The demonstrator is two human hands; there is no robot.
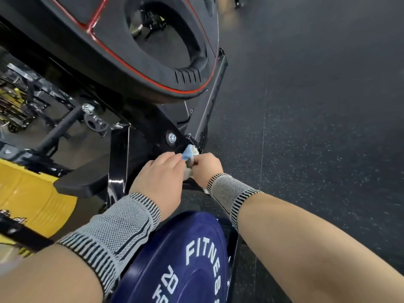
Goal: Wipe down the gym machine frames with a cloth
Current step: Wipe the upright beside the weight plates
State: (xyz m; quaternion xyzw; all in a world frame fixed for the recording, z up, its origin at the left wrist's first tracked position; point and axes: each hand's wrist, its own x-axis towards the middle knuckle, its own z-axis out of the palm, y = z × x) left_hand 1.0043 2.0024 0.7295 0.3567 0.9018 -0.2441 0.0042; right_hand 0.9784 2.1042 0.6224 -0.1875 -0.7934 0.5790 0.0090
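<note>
Both hands (181,169) pinch the cloth (189,153) — against the frame (209,101).

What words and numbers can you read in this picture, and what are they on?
"FITNES", cut off by the frame edge: white letters on the blue plate.
"20 k", also cut off there: white, on the same plate.
Black marks on the yellow barrel: too blurred to read.
Small black plate on the bar: markings too small to read.

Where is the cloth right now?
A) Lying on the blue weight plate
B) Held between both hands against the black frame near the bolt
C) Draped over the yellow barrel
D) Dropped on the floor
B: the left hand and right hand both grip the cloth at the black frame, just below the bolt.
</note>
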